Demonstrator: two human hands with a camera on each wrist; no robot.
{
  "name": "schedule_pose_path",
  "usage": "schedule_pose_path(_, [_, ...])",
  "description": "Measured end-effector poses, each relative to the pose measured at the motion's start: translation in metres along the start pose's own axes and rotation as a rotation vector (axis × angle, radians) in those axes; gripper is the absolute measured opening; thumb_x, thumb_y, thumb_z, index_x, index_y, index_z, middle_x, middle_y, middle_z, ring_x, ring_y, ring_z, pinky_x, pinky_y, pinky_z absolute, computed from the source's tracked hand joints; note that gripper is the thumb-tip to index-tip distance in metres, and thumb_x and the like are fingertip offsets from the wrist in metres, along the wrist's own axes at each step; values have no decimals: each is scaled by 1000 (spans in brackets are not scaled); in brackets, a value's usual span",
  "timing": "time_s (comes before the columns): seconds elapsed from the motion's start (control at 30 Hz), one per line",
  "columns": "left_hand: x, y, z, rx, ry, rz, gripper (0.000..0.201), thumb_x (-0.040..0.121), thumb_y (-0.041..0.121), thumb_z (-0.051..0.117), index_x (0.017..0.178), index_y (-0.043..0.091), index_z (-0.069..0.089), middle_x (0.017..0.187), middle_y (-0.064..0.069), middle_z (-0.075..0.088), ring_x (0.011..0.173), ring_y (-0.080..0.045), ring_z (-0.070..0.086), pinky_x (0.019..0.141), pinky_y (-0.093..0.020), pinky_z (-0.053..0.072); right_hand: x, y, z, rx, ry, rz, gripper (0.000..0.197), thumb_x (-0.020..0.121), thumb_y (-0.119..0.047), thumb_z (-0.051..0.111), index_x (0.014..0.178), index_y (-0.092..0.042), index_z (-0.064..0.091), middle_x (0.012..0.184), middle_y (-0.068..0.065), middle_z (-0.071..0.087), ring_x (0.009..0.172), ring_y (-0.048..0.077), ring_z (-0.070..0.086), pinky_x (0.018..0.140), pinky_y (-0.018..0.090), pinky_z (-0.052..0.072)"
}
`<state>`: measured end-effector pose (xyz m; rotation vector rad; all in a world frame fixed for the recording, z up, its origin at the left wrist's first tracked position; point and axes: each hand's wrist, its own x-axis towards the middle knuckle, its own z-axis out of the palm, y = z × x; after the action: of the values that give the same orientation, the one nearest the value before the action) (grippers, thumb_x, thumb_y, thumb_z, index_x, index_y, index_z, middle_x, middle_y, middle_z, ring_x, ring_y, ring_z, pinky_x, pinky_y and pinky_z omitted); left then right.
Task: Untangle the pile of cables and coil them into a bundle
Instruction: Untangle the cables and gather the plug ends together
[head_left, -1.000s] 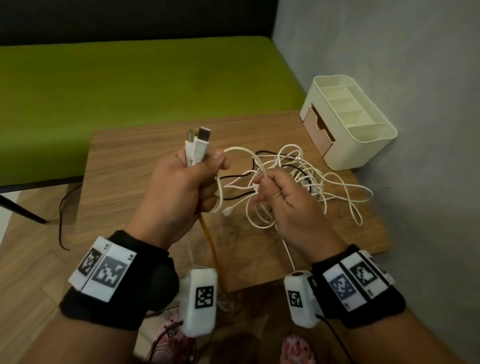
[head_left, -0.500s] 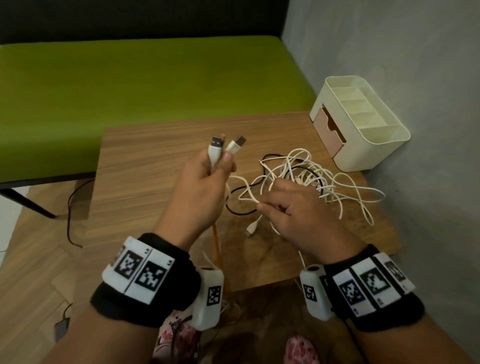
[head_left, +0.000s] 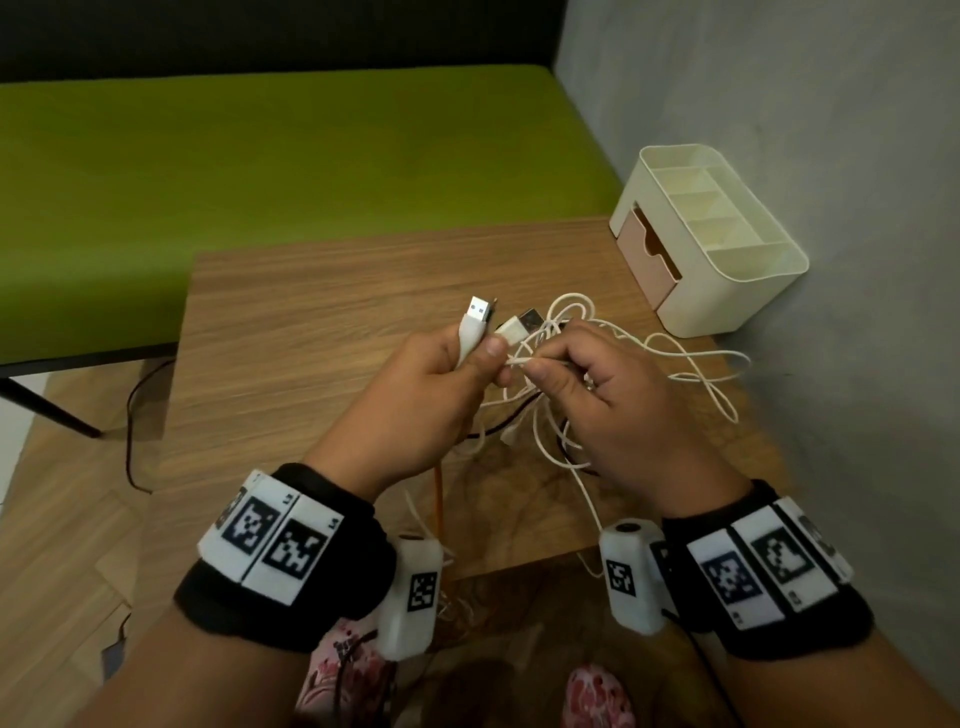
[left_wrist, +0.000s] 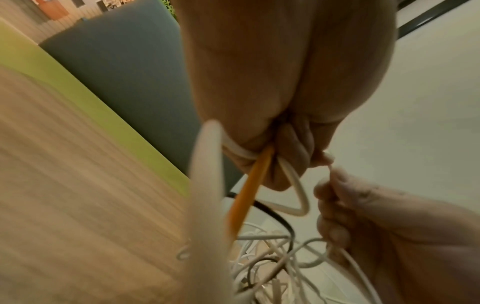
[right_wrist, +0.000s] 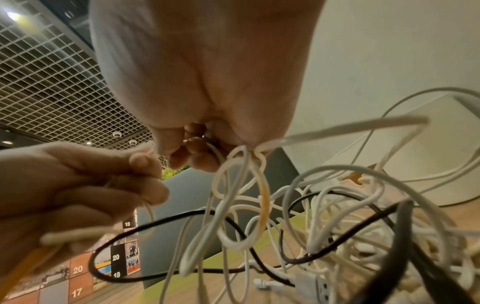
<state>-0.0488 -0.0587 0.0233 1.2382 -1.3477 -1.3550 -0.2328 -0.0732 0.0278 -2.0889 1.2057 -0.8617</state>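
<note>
**Both hands in the tangle above the table**

The left hand (head_left: 415, 384) grips two white USB plugs (head_left: 498, 322) and an orange cable (left_wrist: 249, 191). The right hand (head_left: 608, 410), fingertip to fingertip with it, pinches a thin white strand. The cable pile (head_left: 649, 374) spills beyond and under the right hand onto the wooden table (head_left: 311, 322). A cream organiser (head_left: 727, 260) stands further right; black loops (right_wrist: 182, 222) thread through the white ones.

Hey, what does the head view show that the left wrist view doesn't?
Only the head view shows the USB plugs sticking up from the left hand and the cream organizer on the table. Only the left wrist view shows the orange cable leaving that fist. Both show the right hand pinching a white cable above the tangle.
</note>
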Motion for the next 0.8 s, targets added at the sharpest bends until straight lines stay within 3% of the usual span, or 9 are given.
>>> schedule_pose_path(0.13, [-2, 6, 2, -290, -70, -15, 31, 95, 35, 51, 75, 11, 51, 51, 5, 29, 41, -7, 22, 41, -19, 24, 0, 3, 1, 14, -56, 63, 21, 99, -31, 53, 86, -17, 62, 81, -9, 60, 79, 4, 55, 66, 14, 38])
schedule_pose_path(0.27, [-4, 11, -7, -522, -84, 6, 30, 93, 30, 47, 74, 8, 49, 54, 3, 28, 39, -4, 21, 39, -16, 20, 1, 12, 3, -66, -126, 109, 18, 101, -35, 49, 87, -28, 59, 78, -19, 55, 78, -4, 52, 76, 26, 33])
schedule_pose_path(0.33, [-5, 11, -12, -572, -41, -31, 31, 96, 30, 48, 73, 9, 51, 57, 1, 26, 40, -4, 21, 39, -15, 19, 1, 15, 3, -52, -116, 102, 17, 101, -31, 50, 95, -24, 64, 82, -20, 57, 81, -5, 54, 75, 22, 36])
schedule_pose_path(0.37, [-4, 10, -15, -513, 20, -58, 32, 99, 30, 49, 73, 10, 51, 57, 1, 25, 40, -5, 21, 40, -17, 20, 1, 15, 3, -22, -89, 91, 17, 101, -27, 51, 102, -21, 67, 85, -19, 59, 83, -3, 55, 73, 16, 38])
schedule_pose_path(0.43, [-3, 5, -20, -58, 194, -99, 33, 101, 29, 51, 73, 13, 55, 52, 5, 33, 40, -9, 28, 46, -25, 28, 1, 14, 2, 22, -4, 51, 19, 100, -20, 54, 110, -18, 70, 92, -14, 61, 88, -1, 57, 74, 7, 39])
schedule_pose_path(0.53, [-1, -5, -20, 591, 348, -110, 26, 100, 28, 54, 75, 19, 57, 55, 10, 47, 50, -12, 43, 51, -29, 31, 1, 10, 2, -33, 8, 14, 20, 97, -19, 59, 111, -17, 74, 91, -5, 60, 86, 5, 55, 74, 9, 40])
schedule_pose_path(0.6, [-3, -4, -14, 647, 413, -12, 17, 100, 28, 53, 84, 24, 57, 64, 10, 49, 57, -9, 44, 50, -27, 27, 0, 11, 7, -121, -45, 33, 20, 97, -20, 60, 109, -16, 74, 91, -6, 59, 86, 6, 54, 82, 19, 43])
schedule_pose_path(0.7, [-6, 0, -1, 595, 441, 199, 12, 101, 29, 50, 93, 25, 58, 77, 9, 56, 66, -4, 48, 55, -17, 29, -1, 13, 14, -237, -86, 10, 22, 94, -28, 57, 104, -19, 75, 92, -7, 60, 88, 16, 58, 89, 48, 46])
schedule_pose_path(0.8, [-6, 0, 9, 495, 300, 169, 19, 100, 29, 50, 95, 17, 64, 79, 5, 63, 67, -8, 54, 56, -24, 38, 1, 12, 15, -228, -73, -18, 24, 93, -29, 54, 101, -17, 73, 90, -6, 59, 84, 14, 56, 84, 43, 47])
